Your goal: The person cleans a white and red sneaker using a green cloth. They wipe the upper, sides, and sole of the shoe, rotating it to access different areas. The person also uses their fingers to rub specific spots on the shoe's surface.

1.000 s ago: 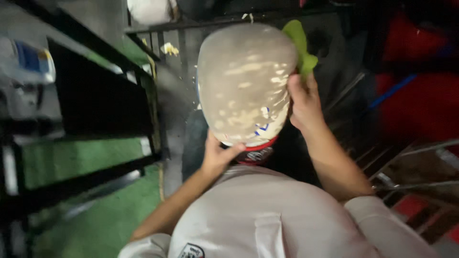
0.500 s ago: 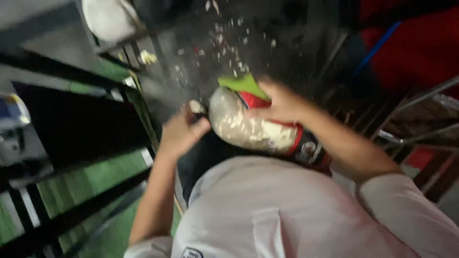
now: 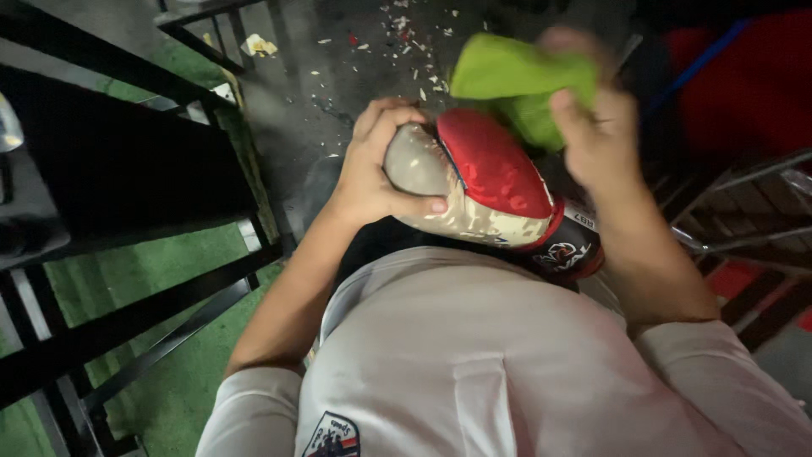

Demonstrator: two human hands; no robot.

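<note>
The left hand [image 3: 381, 173] is clamped on the near-left end of a worn boxing glove [image 3: 486, 190] held against the person's chest. The right hand [image 3: 596, 127] grips a green cloth [image 3: 512, 80] bunched just above it. Judging by the cracked, flaking beige side, wiping looks unfinished; flakes [image 3: 406, 34] litter the far floor

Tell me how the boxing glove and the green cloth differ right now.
The boxing glove is red and white with a peeling, flaky surface; the green cloth is one plain colour. The glove is bulky and firm, gripped by the left hand; the cloth is crumpled in the right hand. Both are held.
</note>
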